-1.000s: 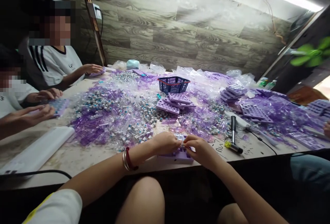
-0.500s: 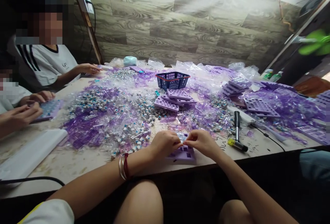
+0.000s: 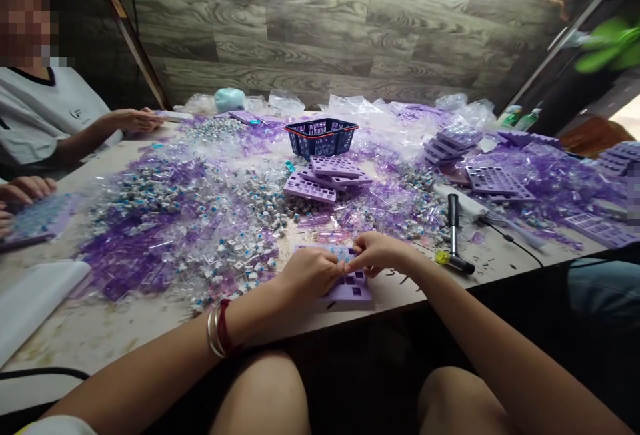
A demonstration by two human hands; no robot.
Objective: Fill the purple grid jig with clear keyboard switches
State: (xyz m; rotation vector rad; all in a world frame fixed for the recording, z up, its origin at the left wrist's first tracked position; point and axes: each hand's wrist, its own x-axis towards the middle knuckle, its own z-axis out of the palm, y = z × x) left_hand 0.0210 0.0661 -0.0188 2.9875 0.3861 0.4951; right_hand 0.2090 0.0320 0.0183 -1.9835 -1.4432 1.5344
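A purple keyboard case (image 3: 356, 292) with square openings lies at the table's near edge, under both of my hands. Pale bluish pieces fill part of its far side, while openings on the near right are bare. My left hand (image 3: 311, 276) rests over the left of the case, its fingers curled and closed. From the right, my right hand (image 3: 380, 252) reaches in with thumb and fingers pinched. The fingertips of both hands meet above the case; whatever is between them is too small or hidden to make out.
Loose white-and-blue key switches (image 3: 260, 241) and purple transparent pieces (image 3: 125, 255) cover the table. Beyond are stacked purple cases (image 3: 310, 188) and a dark blue basket (image 3: 323, 129). A hammer (image 3: 453, 221) lies right. At left are a white bar (image 3: 45, 295) and co-workers' hands (image 3: 135, 119).
The camera view has shifted, so the wall and co-workers sit further left and higher. My hands stay together over the case, with the fingertips slightly moved.
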